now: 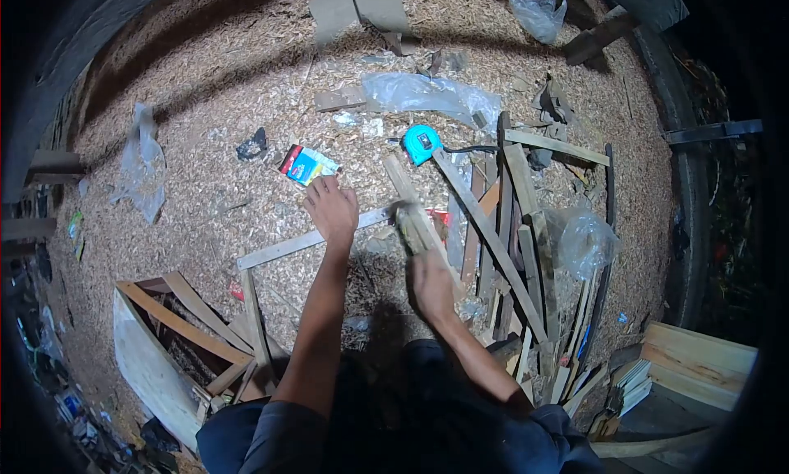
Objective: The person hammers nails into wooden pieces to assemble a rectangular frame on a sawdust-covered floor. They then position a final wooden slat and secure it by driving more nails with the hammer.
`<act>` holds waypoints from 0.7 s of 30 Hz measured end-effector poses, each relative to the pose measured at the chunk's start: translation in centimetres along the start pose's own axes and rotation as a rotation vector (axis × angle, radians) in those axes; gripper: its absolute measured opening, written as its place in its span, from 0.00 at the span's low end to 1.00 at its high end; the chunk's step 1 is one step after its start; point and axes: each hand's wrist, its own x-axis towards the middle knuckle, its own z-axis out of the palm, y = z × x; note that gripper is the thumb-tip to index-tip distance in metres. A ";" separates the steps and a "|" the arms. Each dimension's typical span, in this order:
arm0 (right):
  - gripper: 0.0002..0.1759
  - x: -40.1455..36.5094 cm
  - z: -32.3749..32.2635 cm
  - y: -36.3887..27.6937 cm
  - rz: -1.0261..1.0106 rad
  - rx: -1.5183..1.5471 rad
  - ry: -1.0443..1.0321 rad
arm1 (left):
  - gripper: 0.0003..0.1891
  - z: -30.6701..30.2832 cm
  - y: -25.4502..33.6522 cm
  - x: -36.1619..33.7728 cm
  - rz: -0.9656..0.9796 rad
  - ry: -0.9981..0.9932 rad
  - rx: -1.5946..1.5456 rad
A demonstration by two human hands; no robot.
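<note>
My left hand is at the lower edge of a blue, red and yellow packet on the wood shavings; its fingers are bent, and whether they grip the packet is unclear. My right hand, slightly blurred, is wrapped round the handle of a hammer-like tool whose dark head is smeared by motion. That tool lies over a pale wooden strip. Between the hands a light flat strip slants across the shavings. Above them rests a turquoise tape measure.
Loose wooden strips are piled right of my right hand. A wooden frame lies at lower left. Plastic sheets and a clear bag lie on the shavings. Boards are stacked at lower right.
</note>
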 end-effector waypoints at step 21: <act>0.14 -0.4 1.9 2.7 -0.057 -0.061 -0.017 | 0.13 0.3 0.4 0.1 -0.028 -0.008 -0.006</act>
